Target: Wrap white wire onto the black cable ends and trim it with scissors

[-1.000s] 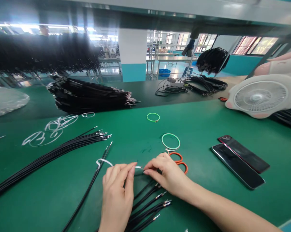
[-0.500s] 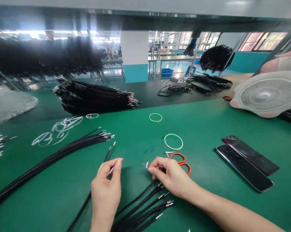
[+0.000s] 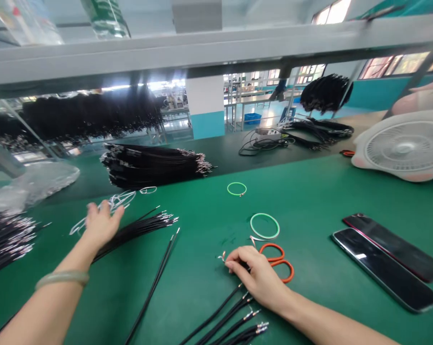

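Observation:
My left hand [image 3: 102, 223], a bracelet at its wrist, reaches out with its fingers spread over the white loops [image 3: 122, 201] on the green table. Beside it lies a bundle of black cables [image 3: 148, 224] with metal tips. My right hand [image 3: 250, 268] is closed in a pinch on a small wire end [image 3: 222, 257]; a coppery and white tip sticks out past the fingers, the rest is hidden. Just beyond that hand are the orange-handled scissors [image 3: 287, 272], partly covered. More black cables [image 3: 223, 306] lie below it, and two black cables [image 3: 159, 273] lie between the hands.
Two green rings [image 3: 265, 226] lie mid-table. Two phones [image 3: 385, 268] are at the right, with a white fan [image 3: 405, 146] behind. A thick black cable stack [image 3: 155, 165] and a power strip [image 3: 268, 134] stand at the back. A metal shelf beam [image 3: 216, 52] crosses above.
My left hand has moved from the middle to the far left and opened, away from the white strip it pinched. My right hand keeps its pinch. The view has tilted upward.

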`<move>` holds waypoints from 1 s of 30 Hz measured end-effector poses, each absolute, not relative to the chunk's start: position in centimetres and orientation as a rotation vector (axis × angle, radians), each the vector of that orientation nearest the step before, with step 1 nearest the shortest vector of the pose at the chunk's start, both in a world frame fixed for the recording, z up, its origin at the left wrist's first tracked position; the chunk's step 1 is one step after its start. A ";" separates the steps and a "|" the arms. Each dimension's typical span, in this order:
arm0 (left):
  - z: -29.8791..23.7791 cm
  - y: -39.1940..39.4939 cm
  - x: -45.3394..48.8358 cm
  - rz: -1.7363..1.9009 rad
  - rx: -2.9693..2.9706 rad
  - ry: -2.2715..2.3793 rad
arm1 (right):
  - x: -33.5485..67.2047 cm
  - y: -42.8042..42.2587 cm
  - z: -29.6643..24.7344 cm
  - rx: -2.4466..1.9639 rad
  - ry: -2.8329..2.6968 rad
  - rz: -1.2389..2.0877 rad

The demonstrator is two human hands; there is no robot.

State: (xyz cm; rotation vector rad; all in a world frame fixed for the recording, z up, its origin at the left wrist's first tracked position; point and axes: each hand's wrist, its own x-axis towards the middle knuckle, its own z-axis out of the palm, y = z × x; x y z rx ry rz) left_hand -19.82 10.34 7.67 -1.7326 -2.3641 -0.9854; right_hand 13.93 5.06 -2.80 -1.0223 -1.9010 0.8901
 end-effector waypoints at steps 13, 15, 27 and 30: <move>2.0 0.6 -4.5 -1.825 -2.898 -2.245 | 14.3 4.2 0.2 -0.545 -1.421 1.991; 2.0 0.5 -4.5 -1.903 -2.873 -2.237 | 14.2 4.1 -0.1 -0.546 -1.406 2.012; 0.8 -0.1 -4.3 -1.700 -2.705 -2.218 | 13.8 3.6 0.0 -0.730 -1.418 1.859; 0.8 -0.3 -4.4 -1.571 -2.637 -2.057 | 13.7 3.5 -0.2 -0.757 -1.404 1.873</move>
